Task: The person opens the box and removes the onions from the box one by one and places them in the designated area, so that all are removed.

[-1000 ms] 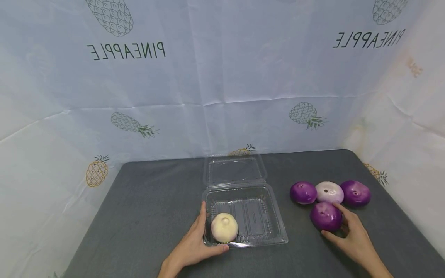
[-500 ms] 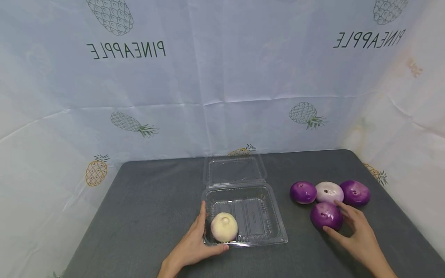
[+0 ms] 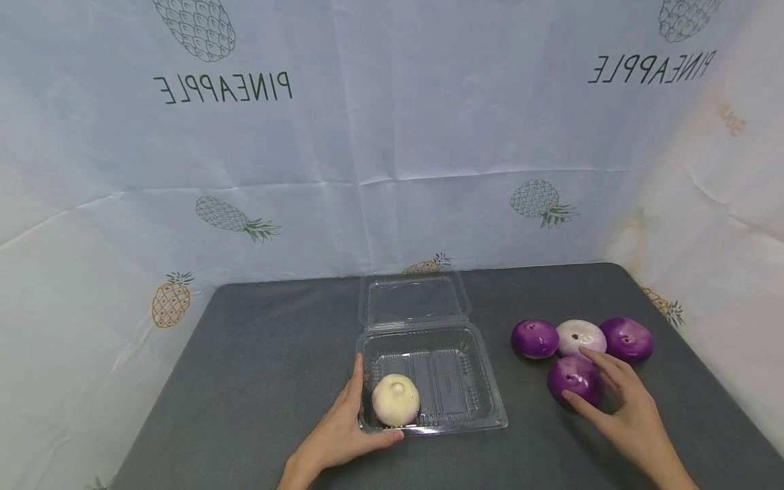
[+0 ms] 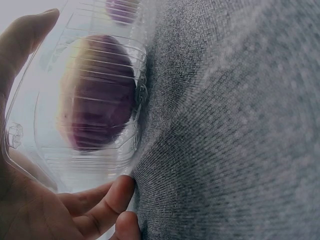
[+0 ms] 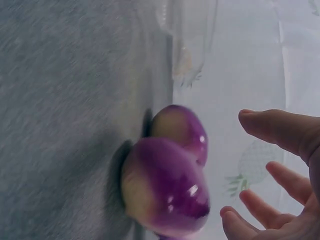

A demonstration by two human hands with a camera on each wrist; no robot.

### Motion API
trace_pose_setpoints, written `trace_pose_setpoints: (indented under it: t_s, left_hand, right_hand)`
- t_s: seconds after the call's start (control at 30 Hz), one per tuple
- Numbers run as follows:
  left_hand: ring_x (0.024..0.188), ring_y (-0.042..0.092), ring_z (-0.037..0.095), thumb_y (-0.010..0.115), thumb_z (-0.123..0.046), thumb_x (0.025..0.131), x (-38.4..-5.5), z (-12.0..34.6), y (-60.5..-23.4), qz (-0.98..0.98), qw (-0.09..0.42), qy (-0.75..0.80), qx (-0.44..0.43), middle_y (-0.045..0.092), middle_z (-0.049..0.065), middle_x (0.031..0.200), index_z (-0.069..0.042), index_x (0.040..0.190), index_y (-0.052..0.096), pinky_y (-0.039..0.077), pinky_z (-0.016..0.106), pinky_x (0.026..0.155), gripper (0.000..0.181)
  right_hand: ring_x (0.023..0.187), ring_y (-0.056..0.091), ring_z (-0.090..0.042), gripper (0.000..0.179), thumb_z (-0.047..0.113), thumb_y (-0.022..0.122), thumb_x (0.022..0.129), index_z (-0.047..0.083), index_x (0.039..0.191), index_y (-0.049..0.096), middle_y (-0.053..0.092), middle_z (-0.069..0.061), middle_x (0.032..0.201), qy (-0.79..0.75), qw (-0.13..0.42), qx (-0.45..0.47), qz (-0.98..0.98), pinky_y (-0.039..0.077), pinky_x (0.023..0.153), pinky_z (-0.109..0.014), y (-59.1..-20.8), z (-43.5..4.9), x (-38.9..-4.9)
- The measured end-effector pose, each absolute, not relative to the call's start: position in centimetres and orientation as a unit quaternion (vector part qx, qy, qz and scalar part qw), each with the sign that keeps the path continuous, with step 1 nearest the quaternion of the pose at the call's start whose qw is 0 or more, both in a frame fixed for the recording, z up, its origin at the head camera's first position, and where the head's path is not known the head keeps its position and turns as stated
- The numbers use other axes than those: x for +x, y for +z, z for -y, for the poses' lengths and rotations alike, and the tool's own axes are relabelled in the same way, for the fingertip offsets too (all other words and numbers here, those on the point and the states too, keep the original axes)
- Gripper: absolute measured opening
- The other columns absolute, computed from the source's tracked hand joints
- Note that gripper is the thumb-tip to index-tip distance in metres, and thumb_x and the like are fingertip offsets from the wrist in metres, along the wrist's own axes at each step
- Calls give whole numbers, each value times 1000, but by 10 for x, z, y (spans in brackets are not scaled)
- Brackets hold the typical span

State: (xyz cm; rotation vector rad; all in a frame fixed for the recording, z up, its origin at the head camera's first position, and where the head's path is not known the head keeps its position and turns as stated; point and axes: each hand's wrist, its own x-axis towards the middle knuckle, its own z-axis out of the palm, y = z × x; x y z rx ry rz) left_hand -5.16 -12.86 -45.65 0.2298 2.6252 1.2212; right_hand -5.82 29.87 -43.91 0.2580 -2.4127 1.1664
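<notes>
A clear plastic clamshell container [image 3: 450, 388] lies unfolded at mid-table. My left hand [image 3: 335, 429] holds its front left corner, with the thumb along the front edge and the fingers at the left side. Inside, at front left, sits a round cream vegetable [image 3: 395, 400] with a small nub; through the plastic its side looks purple [image 4: 102, 92]. My right hand [image 3: 631, 415], fingers spread, hovers just over the front glossy purple round vegetable [image 3: 574, 378]. In the right wrist view, a gap separates the fingers from the purple vegetable [image 5: 167, 185].
Behind the front purple vegetable stand a purple one [image 3: 535, 339], a whitish one [image 3: 580, 337] and another purple one [image 3: 627, 340], close together. The container's lid [image 3: 413, 299] lies back toward the pineapple-print cloth [image 3: 392, 136]. The dark grey table [image 3: 275, 367] extends to the left.
My right hand has come slightly up off the front purple vegetable, its fingertips now higher in the head view. The vegetables, container and left hand stay where they were.
</notes>
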Motion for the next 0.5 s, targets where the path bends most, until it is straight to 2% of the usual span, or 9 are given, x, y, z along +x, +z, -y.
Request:
trace_pose_setpoints:
  t_s: [0.3,0.5]
  left_hand:
    - [151,31,48,85,-62,72,-52,128,-457,-898,114,417,79,24,26,167,-18,165,-10,37,69,112,140]
    - [152,29,47,85,-63,72,-51,128,-457,-897,114,419,80,21,25,168,-18,165,-11,36,68,113,141]
  right_hand:
    - [127,49,18,82,-24,83,63,-1,138,58,53,14,135,470,209,140,846,38,101,-1,-430,-276,-62]
    - [126,49,16,77,-16,86,67,1,137,61,56,15,136,463,200,157,849,37,101,1,-429,-260,-65]
